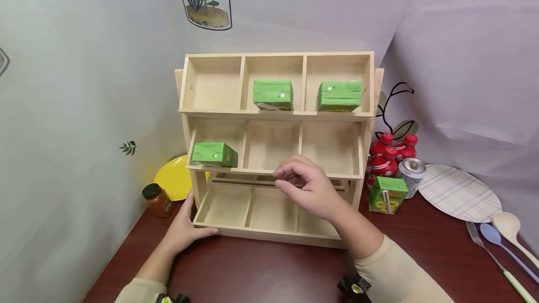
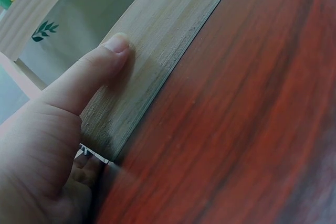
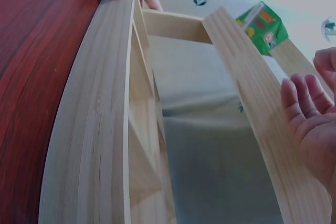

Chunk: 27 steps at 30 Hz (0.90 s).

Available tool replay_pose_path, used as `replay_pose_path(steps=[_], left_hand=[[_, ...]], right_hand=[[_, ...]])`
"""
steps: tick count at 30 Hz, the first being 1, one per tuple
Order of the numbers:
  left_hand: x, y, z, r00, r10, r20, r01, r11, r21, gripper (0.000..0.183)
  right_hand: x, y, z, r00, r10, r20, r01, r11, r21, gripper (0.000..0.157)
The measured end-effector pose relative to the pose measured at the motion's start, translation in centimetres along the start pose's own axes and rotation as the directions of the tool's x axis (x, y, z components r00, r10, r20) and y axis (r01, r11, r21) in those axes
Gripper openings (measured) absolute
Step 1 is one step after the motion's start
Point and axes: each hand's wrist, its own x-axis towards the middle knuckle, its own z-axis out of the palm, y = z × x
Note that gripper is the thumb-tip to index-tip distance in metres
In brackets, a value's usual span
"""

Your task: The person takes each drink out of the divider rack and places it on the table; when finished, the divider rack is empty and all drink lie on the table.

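Observation:
A three-tier wooden shelf point(image 1: 269, 235) with divided compartments stands on the table. My left hand point(image 1: 185, 230) grips its bottom left corner; the thumb point(image 2: 113, 51) lies along the front board and the fingers go round the side. In front of the middle tier hangs my right hand point(image 1: 305, 183), loosely curled with nothing in it. Green drink cartons sit in the top middle point(image 1: 273, 95), top right point(image 1: 339, 96) and middle left point(image 1: 214, 154) compartments. In the right wrist view, the middle-left carton point(image 3: 265, 27) shows beyond the right fingers.
Right of the shelf stand another green carton point(image 1: 387, 194), a silver can point(image 1: 411, 174) and red bottles point(image 1: 384, 165). Beyond lie a checked plate point(image 1: 459, 191), a fork point(image 1: 488, 249) and two spoons point(image 1: 507, 226). At left are a yellow plate point(image 1: 172, 176) and a dark-lidded jar point(image 1: 158, 200).

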Motion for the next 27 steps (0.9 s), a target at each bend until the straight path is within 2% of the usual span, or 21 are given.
replay_pose_path(steps=[5, 9, 14, 18, 20, 23, 27], left_hand=[[0.3, -2.5, 0.4, 1.000, 0.001, -0.013, -0.001, 1.000, 0.014, 0.137], [0.3, -2.4, 0.4, 1.000, -0.002, -0.012, 0.002, 1.000, 0.008, 0.136], [0.2, -0.8, 0.3, 1.000, 0.011, -0.010, -0.011, 1.000, -0.003, 0.134], [0.1, 0.8, 0.0, 1.000, 0.029, -0.002, -0.029, 0.999, -0.045, 0.130], [0.1, 0.9, 0.0, 1.000, 0.028, -0.003, -0.028, 0.998, -0.048, 0.130], [0.2, 0.1, 0.1, 1.000, 0.021, -0.004, -0.021, 1.000, -0.022, 0.131], [0.5, -1.6, 0.1, 1.000, 0.024, -0.006, -0.024, 1.000, 0.009, 0.133]], right_hand=[[0.9, 0.5, 1.5, 0.999, 0.035, -0.037, -0.034, 0.999, 0.029, 0.014], [1.7, -0.4, 2.6, 0.993, 0.022, -0.116, -0.013, 0.997, 0.072, 0.014], [2.7, 0.8, 4.1, 0.985, 0.037, -0.168, -0.019, 0.994, 0.111, 0.022], [3.8, 2.2, 5.5, 0.988, 0.087, -0.126, -0.073, 0.991, 0.108, 0.034], [4.4, 2.3, 6.2, 0.991, 0.101, -0.092, -0.093, 0.992, 0.090, 0.040], [5.2, 2.3, 7.2, 0.992, 0.113, -0.062, -0.108, 0.991, 0.077, 0.050], [5.9, 2.3, 8.5, 0.988, 0.137, -0.073, -0.130, 0.987, 0.092, 0.067]])
